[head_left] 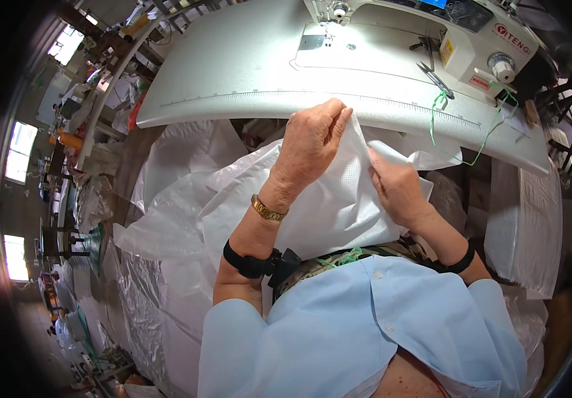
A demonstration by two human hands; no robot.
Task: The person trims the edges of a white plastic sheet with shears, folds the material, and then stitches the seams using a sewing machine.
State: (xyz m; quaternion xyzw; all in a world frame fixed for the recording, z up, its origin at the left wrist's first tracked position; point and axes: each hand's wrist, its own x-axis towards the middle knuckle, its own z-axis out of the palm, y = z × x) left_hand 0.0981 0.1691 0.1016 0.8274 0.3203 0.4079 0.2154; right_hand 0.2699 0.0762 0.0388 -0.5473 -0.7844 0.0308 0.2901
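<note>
My left hand (pixel 309 142) pinches the white sheet (pixel 336 209), which hangs toward five o'clock. My right hand (pixel 397 189) grips it toward nine o'clock.

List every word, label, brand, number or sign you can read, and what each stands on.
I don't copy out wording or brands, so only where print stands:
Red lettering with a round emblem: sewing machine, legible.
Yellow label: same machine, too small to read.
Red-and-white label: same machine, too small.
Blue screen: same machine, cut off, unreadable.
Ruler scale: table, numbers too small.
White sheet: none visible.
</note>
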